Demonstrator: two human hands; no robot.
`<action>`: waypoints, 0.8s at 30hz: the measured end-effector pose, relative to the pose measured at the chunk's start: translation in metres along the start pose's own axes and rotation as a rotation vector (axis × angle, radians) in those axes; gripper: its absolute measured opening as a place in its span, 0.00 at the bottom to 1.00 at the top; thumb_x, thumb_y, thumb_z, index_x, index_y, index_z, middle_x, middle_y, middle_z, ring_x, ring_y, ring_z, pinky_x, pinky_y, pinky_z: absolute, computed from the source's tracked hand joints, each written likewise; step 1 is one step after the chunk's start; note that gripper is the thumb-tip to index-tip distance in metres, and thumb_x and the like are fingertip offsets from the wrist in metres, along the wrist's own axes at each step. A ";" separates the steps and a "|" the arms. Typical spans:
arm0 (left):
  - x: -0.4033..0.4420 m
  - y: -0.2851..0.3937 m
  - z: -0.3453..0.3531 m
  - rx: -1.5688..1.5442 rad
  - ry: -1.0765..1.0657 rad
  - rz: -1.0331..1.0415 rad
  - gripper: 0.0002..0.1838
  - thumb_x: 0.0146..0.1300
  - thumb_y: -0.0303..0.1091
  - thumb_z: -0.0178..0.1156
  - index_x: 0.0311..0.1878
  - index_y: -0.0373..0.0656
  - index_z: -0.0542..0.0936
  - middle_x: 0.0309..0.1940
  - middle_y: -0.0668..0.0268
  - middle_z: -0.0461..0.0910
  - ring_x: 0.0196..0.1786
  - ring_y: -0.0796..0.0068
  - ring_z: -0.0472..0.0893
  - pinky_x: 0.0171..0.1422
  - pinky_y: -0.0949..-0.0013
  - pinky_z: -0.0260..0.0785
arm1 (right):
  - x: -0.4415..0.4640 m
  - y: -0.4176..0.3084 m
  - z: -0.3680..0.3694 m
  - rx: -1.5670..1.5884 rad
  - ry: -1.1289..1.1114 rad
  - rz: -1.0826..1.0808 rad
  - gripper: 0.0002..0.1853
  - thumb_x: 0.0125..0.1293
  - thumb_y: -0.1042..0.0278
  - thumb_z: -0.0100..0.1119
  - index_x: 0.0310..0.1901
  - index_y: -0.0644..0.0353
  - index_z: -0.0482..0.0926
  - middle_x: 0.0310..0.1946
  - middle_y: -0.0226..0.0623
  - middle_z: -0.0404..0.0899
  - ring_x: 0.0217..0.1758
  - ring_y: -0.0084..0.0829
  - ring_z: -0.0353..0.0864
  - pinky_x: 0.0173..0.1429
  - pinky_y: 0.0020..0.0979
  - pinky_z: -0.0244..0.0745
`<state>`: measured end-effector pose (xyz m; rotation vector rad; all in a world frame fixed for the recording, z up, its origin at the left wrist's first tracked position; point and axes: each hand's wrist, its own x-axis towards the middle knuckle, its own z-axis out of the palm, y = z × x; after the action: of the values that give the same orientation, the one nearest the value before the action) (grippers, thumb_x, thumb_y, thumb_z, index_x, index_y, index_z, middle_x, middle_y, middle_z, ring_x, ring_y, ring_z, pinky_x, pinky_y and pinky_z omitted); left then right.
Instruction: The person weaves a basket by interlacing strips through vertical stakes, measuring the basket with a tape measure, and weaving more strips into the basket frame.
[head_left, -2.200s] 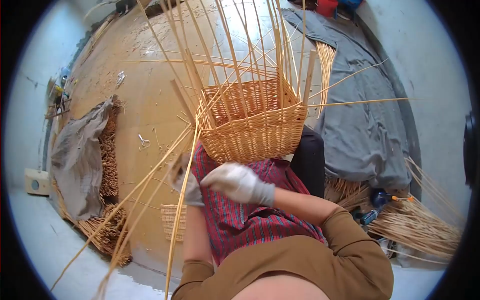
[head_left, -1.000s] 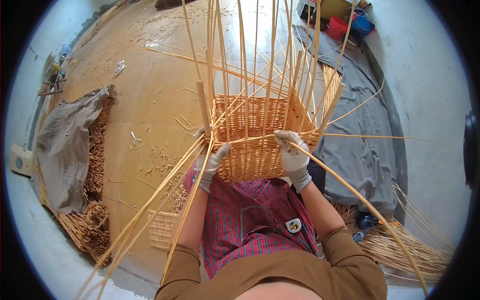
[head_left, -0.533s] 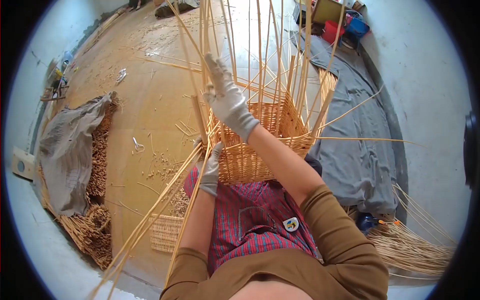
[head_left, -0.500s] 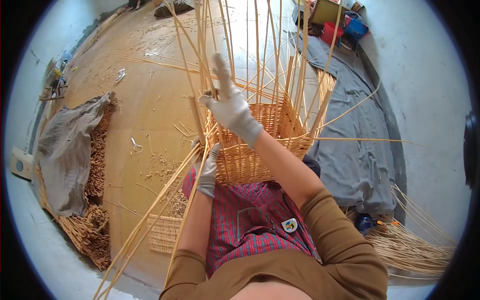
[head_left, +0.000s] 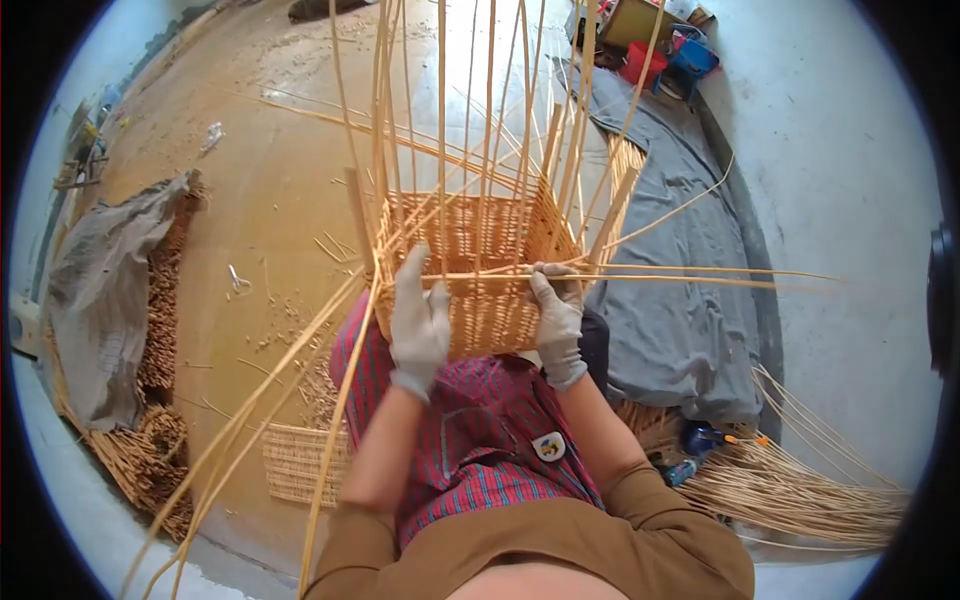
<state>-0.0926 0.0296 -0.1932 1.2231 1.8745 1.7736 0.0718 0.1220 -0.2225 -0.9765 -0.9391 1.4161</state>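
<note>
A partly woven wicker basket (head_left: pixel 470 310) rests on my lap, with upright wicker stakes (head_left: pixel 487 130) and thicker wooden corner posts (head_left: pixel 612 215) rising from its walls. My left hand (head_left: pixel 418 325), in a pale glove, lies against the near wall with its fingers stretched up past the rim and the thumb apart. At the near rim, toward the right corner, my gloved right hand (head_left: pixel 560 325) pinches a wicker rod (head_left: pixel 690 280) that runs along the rim and sticks out to the right. Several long rods (head_left: pixel 335 440) trail from the left corner toward me.
To the left, a grey cloth (head_left: pixel 110 300) partly covers bundled wicker (head_left: pixel 165 310). Another grey cloth (head_left: pixel 660 300) lies on the right, near a loose rod pile (head_left: pixel 800 495). A flat woven panel (head_left: pixel 300 462) lies on the floor, with scissors (head_left: pixel 238 280) and scraps farther off.
My right hand has come down from the stakes at the left to the right part of the near rim. My left hand has shifted from the left corner onto the front wall.
</note>
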 end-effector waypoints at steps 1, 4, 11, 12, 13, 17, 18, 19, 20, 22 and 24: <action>0.025 -0.010 0.004 0.163 -0.128 0.059 0.28 0.70 0.29 0.58 0.71 0.38 0.65 0.58 0.51 0.78 0.62 0.57 0.77 0.66 0.65 0.69 | -0.001 -0.001 0.000 0.089 -0.055 -0.033 0.08 0.68 0.78 0.63 0.42 0.52 0.76 0.40 0.31 0.83 0.42 0.23 0.82 0.41 0.23 0.77; 0.051 -0.027 0.002 -0.077 -0.529 -0.442 0.11 0.70 0.38 0.61 0.48 0.42 0.80 0.31 0.61 0.83 0.30 0.74 0.83 0.32 0.70 0.75 | 0.018 -0.008 0.015 0.034 -0.205 -0.228 0.10 0.67 0.82 0.61 0.44 0.56 0.74 0.44 0.35 0.82 0.47 0.27 0.83 0.51 0.28 0.80; 0.040 -0.007 0.007 -0.131 -0.383 -0.575 0.13 0.73 0.41 0.59 0.37 0.41 0.77 0.19 0.70 0.74 0.16 0.80 0.76 0.20 0.73 0.66 | 0.052 -0.072 0.120 -0.702 -0.391 -0.738 0.32 0.67 0.82 0.54 0.73 0.60 0.59 0.59 0.48 0.78 0.47 0.30 0.84 0.52 0.29 0.80; 0.041 -0.012 0.008 -0.150 -0.372 -0.569 0.13 0.73 0.41 0.59 0.37 0.41 0.77 0.19 0.70 0.74 0.16 0.80 0.76 0.20 0.73 0.66 | 0.048 -0.068 0.113 -0.509 -0.438 -0.490 0.35 0.68 0.80 0.53 0.75 0.59 0.55 0.58 0.47 0.78 0.46 0.29 0.84 0.50 0.29 0.81; 0.036 -0.014 0.007 -0.208 -0.373 -0.572 0.11 0.72 0.38 0.61 0.37 0.41 0.77 0.19 0.71 0.73 0.17 0.80 0.76 0.20 0.73 0.66 | 0.040 -0.065 0.080 -0.561 -0.442 -0.709 0.28 0.73 0.74 0.51 0.72 0.62 0.57 0.50 0.45 0.81 0.44 0.31 0.84 0.47 0.31 0.82; 0.033 -0.012 0.030 -0.413 -0.229 -0.469 0.12 0.65 0.25 0.66 0.34 0.41 0.70 0.23 0.69 0.75 0.23 0.77 0.80 0.21 0.71 0.72 | 0.010 -0.006 0.006 -0.028 -0.337 -0.489 0.14 0.80 0.60 0.42 0.49 0.63 0.72 0.39 0.40 0.82 0.44 0.34 0.84 0.44 0.31 0.82; 0.026 -0.015 0.038 -0.522 -0.119 -0.419 0.15 0.63 0.22 0.67 0.33 0.42 0.67 0.24 0.67 0.76 0.24 0.76 0.80 0.21 0.70 0.75 | 0.013 -0.004 0.003 -0.032 -0.336 -0.479 0.14 0.80 0.60 0.42 0.49 0.63 0.72 0.39 0.40 0.82 0.44 0.34 0.84 0.44 0.31 0.82; 0.029 -0.030 0.046 -0.482 -0.128 -0.416 0.20 0.59 0.18 0.68 0.32 0.44 0.62 0.26 0.64 0.77 0.23 0.74 0.80 0.20 0.68 0.77 | 0.012 -0.004 0.003 0.007 -0.318 -0.397 0.15 0.81 0.60 0.42 0.47 0.63 0.73 0.39 0.40 0.82 0.45 0.34 0.83 0.46 0.31 0.81; 0.031 -0.007 0.044 -0.590 -0.052 -0.654 0.20 0.58 0.18 0.68 0.32 0.45 0.63 0.25 0.64 0.77 0.22 0.74 0.81 0.17 0.68 0.75 | 0.009 -0.013 0.006 0.052 -0.300 -0.326 0.15 0.81 0.60 0.41 0.45 0.63 0.74 0.40 0.40 0.82 0.46 0.35 0.83 0.47 0.32 0.81; 0.030 -0.038 0.052 -0.436 -0.049 -0.472 0.19 0.61 0.21 0.67 0.32 0.46 0.63 0.25 0.64 0.78 0.20 0.74 0.81 0.16 0.68 0.75 | -0.006 -0.025 0.011 0.113 -0.383 -0.324 0.17 0.81 0.58 0.42 0.42 0.64 0.72 0.37 0.42 0.80 0.44 0.35 0.84 0.52 0.39 0.82; 0.033 -0.019 0.046 -0.465 -0.061 -0.511 0.18 0.63 0.23 0.66 0.32 0.47 0.63 0.26 0.65 0.78 0.20 0.74 0.81 0.15 0.69 0.74 | -0.034 -0.010 0.021 0.321 -0.438 -0.466 0.18 0.80 0.57 0.43 0.39 0.64 0.73 0.37 0.44 0.81 0.43 0.37 0.85 0.42 0.33 0.83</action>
<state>-0.0873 0.0871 -0.2093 0.5609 1.4460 1.7117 0.0562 0.0883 -0.2045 -0.1843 -1.1240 1.3379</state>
